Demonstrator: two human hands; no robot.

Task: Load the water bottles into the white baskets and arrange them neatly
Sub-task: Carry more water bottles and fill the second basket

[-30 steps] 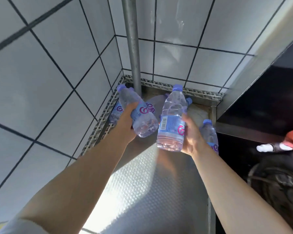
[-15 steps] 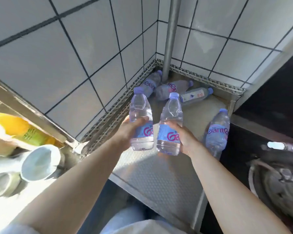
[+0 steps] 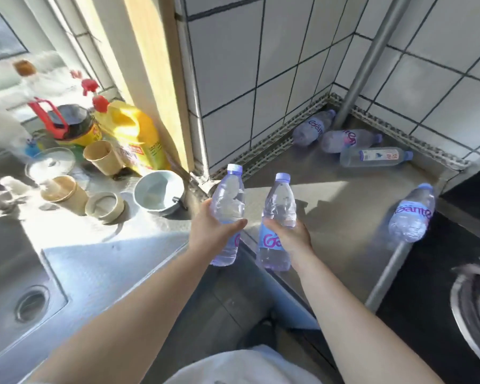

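My left hand (image 3: 214, 231) grips a clear water bottle (image 3: 229, 195) with a lilac cap, held upright. Right beside it my right hand (image 3: 290, 236) grips a second upright water bottle (image 3: 279, 206) with a pink-lettered label. Both bottles hover over the near edge of the steel counter (image 3: 341, 206). Three more bottles lie on their sides in the far corner: one against the wall (image 3: 312, 128), one next to the pole (image 3: 348, 139), one with its white label up (image 3: 376, 157). Another bottle (image 3: 412, 213) stands at the counter's right edge. No white basket is in view.
A grey metal pole (image 3: 370, 56) rises from the tiled corner. To the left are a steel sink (image 3: 14, 273) with its drain, a grey bowl (image 3: 158, 192), paper cups (image 3: 101, 156), a yellow jug (image 3: 133, 134) and a jar. A dark stove with a pan (image 3: 474, 306) lies to the right.
Both hands have drawn the two bottles back from the corner toward me. My view has swung left and down, bringing the sink, cups and jug into sight.
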